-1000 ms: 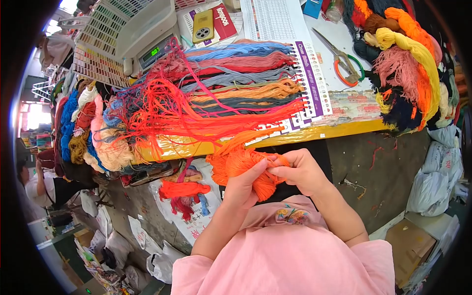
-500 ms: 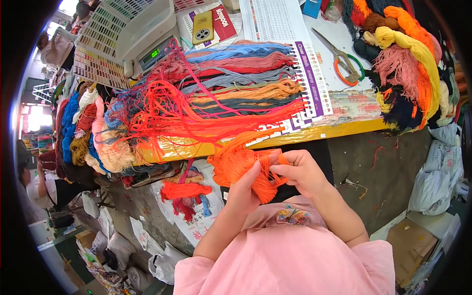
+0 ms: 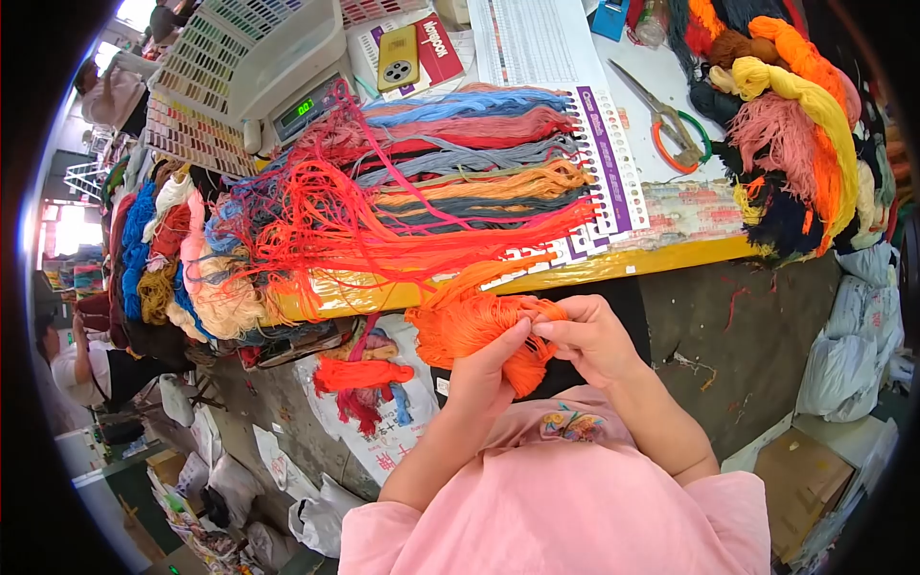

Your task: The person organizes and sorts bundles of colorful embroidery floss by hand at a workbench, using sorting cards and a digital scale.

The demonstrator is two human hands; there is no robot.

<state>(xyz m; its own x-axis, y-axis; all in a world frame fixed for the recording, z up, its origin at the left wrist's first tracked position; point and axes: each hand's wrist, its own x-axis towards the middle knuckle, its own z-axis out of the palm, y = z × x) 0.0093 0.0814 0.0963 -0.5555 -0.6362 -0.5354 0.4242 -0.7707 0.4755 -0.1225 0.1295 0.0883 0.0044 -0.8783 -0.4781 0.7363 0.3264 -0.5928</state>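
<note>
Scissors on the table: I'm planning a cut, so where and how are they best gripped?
Probably by the handle loops, with the right hand coming from the yellow table edge: the orange and green loops lie on that nearer side, while the blades point away, toward the far left. That hand now holds orange thread.

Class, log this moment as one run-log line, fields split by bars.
left hand: holding orange skein | right hand: pinching skein's edge | scissors: on table, unheld | phone: on table
</note>
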